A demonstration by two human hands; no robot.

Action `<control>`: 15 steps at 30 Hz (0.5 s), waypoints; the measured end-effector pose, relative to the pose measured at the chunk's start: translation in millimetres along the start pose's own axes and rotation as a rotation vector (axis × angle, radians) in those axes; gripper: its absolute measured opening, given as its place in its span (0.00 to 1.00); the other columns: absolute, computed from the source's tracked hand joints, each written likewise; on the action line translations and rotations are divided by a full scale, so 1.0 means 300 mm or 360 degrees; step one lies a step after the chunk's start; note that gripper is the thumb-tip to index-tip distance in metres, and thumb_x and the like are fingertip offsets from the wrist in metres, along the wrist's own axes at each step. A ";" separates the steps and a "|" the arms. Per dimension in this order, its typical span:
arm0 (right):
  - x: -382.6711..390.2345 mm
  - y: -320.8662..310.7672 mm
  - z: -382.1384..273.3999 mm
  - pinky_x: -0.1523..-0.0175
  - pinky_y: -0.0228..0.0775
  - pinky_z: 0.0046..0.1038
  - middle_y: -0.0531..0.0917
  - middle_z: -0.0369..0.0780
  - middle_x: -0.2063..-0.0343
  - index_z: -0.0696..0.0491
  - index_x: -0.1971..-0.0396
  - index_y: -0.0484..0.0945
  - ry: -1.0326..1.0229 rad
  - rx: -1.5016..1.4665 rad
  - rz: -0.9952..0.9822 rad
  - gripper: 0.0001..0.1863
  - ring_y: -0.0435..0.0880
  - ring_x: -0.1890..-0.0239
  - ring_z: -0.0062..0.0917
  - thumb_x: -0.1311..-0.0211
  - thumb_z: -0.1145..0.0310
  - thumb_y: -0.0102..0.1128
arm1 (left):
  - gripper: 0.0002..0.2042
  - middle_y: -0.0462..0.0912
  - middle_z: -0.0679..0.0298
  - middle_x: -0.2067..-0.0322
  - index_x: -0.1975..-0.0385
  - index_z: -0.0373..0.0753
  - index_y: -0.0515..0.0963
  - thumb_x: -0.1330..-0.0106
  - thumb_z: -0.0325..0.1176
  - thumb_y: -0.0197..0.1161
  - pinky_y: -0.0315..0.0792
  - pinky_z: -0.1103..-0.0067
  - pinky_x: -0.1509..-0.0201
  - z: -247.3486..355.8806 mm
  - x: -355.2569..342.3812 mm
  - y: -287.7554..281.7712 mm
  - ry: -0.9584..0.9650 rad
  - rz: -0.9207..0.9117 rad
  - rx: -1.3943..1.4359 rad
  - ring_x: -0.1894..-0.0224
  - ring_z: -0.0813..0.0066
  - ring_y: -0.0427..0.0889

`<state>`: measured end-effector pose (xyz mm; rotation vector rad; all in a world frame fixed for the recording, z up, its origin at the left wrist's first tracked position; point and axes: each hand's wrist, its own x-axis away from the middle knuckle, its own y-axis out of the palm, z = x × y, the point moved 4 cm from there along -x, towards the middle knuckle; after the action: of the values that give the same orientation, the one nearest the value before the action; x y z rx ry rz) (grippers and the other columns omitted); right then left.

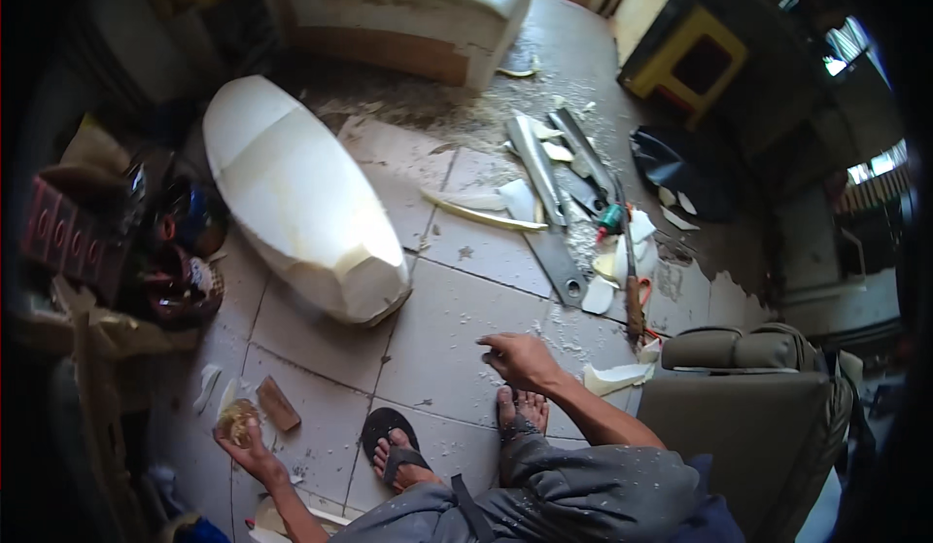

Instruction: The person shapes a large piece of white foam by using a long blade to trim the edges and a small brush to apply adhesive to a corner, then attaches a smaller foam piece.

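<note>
My left hand (255,451) is closed around a yellowish, rounded, see-through thing (236,419), perhaps a roll of tape. Right beside it on the tiles lies a small brown block (279,404). My right hand (523,361) hovers above my bare foot with its fingers pointing left, loosely bent and partly apart; nothing shows in it. Ahead and to the left rests a long white foam piece (309,193) with rounded edges and a cut, faceted near end. It is apart from both hands.
Metal blades (537,169), a green-and-red bottle (609,218), scissors (645,292) and foam offcuts (598,295) lie ahead right. A grey padded seat (734,436) stands at my right. Helmets (185,285) and a red crate (73,232) are at left. Foam crumbs dot the tiles (457,324).
</note>
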<state>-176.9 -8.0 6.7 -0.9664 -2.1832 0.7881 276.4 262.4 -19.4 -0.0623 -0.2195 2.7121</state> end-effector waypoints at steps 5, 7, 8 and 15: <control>-0.033 0.005 0.085 0.48 0.79 0.40 0.88 0.46 0.58 0.51 0.50 0.84 0.0257 -0.0047 0.0125 0.17 0.87 0.55 0.43 0.36 0.60 0.64 | 0.29 0.69 0.60 0.43 0.37 0.39 0.63 0.37 0.26 0.69 0.67 0.73 0.33 0.079 0.263 0.430 -0.0128 -0.0653 0.0254 0.40 0.68 0.72; -0.024 0.010 0.247 0.48 0.78 0.43 0.87 0.47 0.58 0.50 0.54 0.85 0.0282 0.0015 0.0512 0.15 0.86 0.54 0.45 0.35 0.61 0.59 | 0.30 0.69 0.61 0.44 0.37 0.39 0.63 0.39 0.23 0.69 0.68 0.73 0.33 0.053 0.311 0.502 -0.0193 -0.0870 0.0189 0.41 0.68 0.73; -0.019 -0.007 0.335 0.48 0.78 0.42 0.87 0.48 0.60 0.52 0.56 0.85 0.0405 -0.0087 0.0753 0.14 0.86 0.55 0.45 0.35 0.61 0.59 | 0.31 0.69 0.61 0.44 0.38 0.39 0.63 0.40 0.22 0.69 0.68 0.73 0.33 0.049 0.326 0.524 -0.0225 -0.0955 0.0158 0.41 0.69 0.73; 0.212 -0.114 1.015 0.30 0.63 0.48 0.74 0.55 0.37 0.55 0.34 0.68 0.1456 0.0325 0.1002 0.51 0.71 0.33 0.51 0.46 0.30 0.64 | 0.29 0.72 0.61 0.50 0.40 0.40 0.64 0.40 0.21 0.68 0.75 0.76 0.44 0.012 0.438 0.593 -0.0256 -0.1233 -0.0011 0.50 0.72 0.77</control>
<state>-447.4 -58.1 -142.6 -1.5401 -1.0022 0.6242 84.5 155.5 -46.3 0.2004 -0.2385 1.9431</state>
